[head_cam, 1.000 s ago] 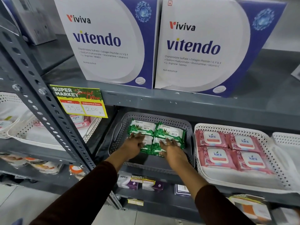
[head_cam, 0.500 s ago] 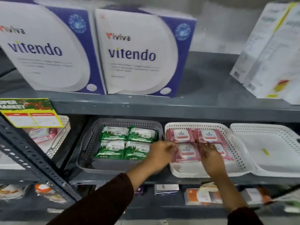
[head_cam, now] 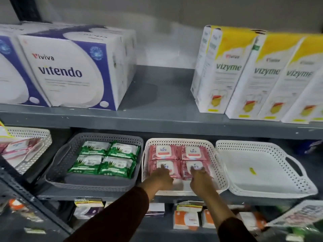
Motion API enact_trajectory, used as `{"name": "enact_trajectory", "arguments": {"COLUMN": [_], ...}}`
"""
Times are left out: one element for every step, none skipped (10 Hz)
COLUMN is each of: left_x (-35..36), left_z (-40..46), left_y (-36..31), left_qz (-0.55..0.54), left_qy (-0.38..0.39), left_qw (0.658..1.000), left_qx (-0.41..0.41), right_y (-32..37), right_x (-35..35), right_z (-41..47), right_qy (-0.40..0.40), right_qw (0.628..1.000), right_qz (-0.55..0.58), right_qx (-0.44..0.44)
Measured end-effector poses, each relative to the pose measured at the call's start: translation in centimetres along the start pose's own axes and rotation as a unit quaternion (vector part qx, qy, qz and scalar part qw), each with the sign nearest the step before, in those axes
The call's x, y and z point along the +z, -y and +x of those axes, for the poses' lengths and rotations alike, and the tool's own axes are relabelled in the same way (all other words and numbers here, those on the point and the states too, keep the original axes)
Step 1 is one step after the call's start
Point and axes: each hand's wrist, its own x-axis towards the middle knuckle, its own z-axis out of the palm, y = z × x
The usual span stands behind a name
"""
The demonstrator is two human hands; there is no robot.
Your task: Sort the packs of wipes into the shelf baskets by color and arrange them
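Several pink packs of wipes (head_cam: 178, 155) lie in a two-by-two block in a white basket (head_cam: 219, 165) on the middle shelf. My left hand (head_cam: 161, 176) rests on the front left pink pack, fingers pointing forward. My right hand (head_cam: 198, 176) rests on the front right pink pack, fingers spread. Neither hand grips a pack. To the left, a grey basket (head_cam: 57, 169) holds several green packs of wipes (head_cam: 104, 158) in a neat block. Further right stands a white basket (head_cam: 267, 170) with only a small yellow sticker inside.
Another white basket (head_cam: 35, 147) with pink packs sits at the far left behind a grey shelf post (head_cam: 26, 198). Blue and white boxes (head_cam: 70, 72) and yellow-topped boxes (head_cam: 244, 75) stand on the upper shelf. Small boxed goods (head_cam: 186, 219) fill the lower shelf.
Both hands left the green packs in the grey basket and moved right onto the pink packs in the white basket. The view swung right.
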Motion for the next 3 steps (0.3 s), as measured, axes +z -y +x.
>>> {"name": "enact_trajectory", "arguments": {"left_x": [0.8,1.7,2.9], "left_z": [-0.3,-2.5,-7.2], "left_y": [0.2,0.5,-0.1], "left_qz": [0.007,-0.064,-0.150], "left_qy": [-0.016,-0.185,-0.309], "left_qw": [1.000,0.980,0.928], "left_qx": [0.000,0.036,0.144], "right_y": [-0.5,-0.2,0.8], "right_x": [0.7,0.5,0.3], "right_z": [-0.3,-1.3,-4.5], "right_qy": [0.017,-0.044,-0.149], "right_qw": [0.999,0.996,0.970], "right_qz": [0.036,0.056,0.133], "right_qx": [-0.005,-0.045,-0.142]}}
